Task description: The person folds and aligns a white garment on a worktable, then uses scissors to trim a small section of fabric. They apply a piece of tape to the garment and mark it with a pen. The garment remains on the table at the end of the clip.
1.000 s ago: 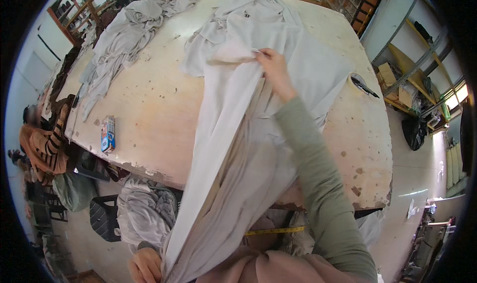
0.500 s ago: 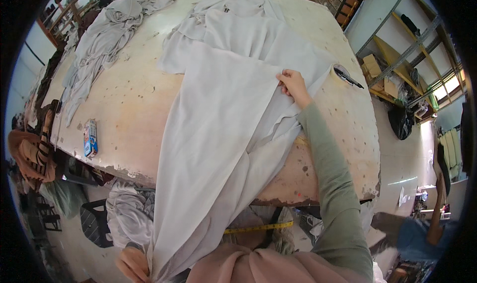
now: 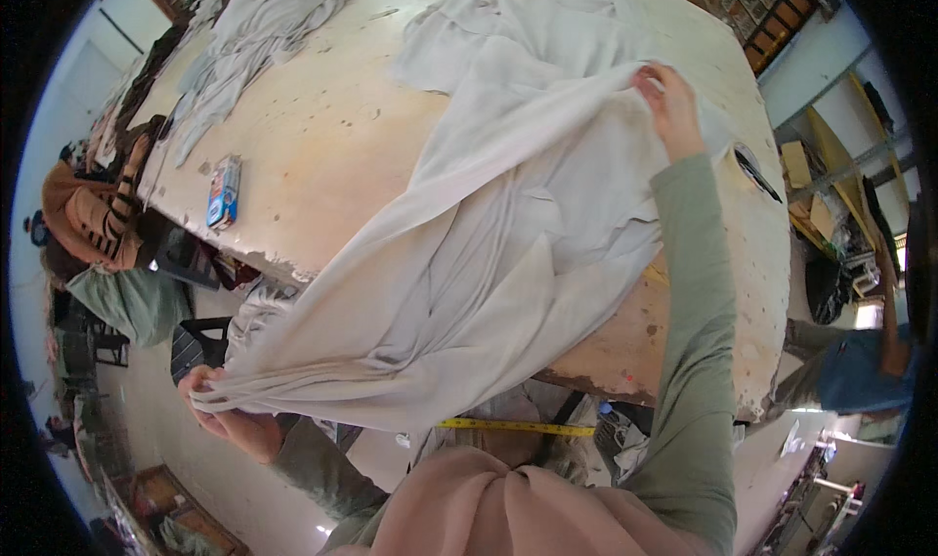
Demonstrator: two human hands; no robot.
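A long pale grey garment point(image 3: 547, 175) lies across the table, its lower part pulled taut between my two hands and hanging past the near edge. My left hand point(image 3: 230, 419), off the table's near left side, grips a gathered end of the cloth. Farther off on the right, my right hand point(image 3: 669, 106) pinches a fold of the same garment, raised a little above the layers beneath. The far end of the garment lies crumpled on the tabletop. Folds and creases run diagonally between the hands.
Another heap of grey fabric point(image 3: 269, 33) lies at the table's far left. A small blue box point(image 3: 224, 192) stands near the left edge, and a black pen point(image 3: 757, 175) lies at the right. A yellow measuring tape point(image 3: 518, 426) hangs before me. People point(image 3: 93, 214) sit or stand on both sides.
My left hand has come up from the lower edge with the cloth end. My right hand has moved farther away, lifting its edge; the cloth has turned over between them.
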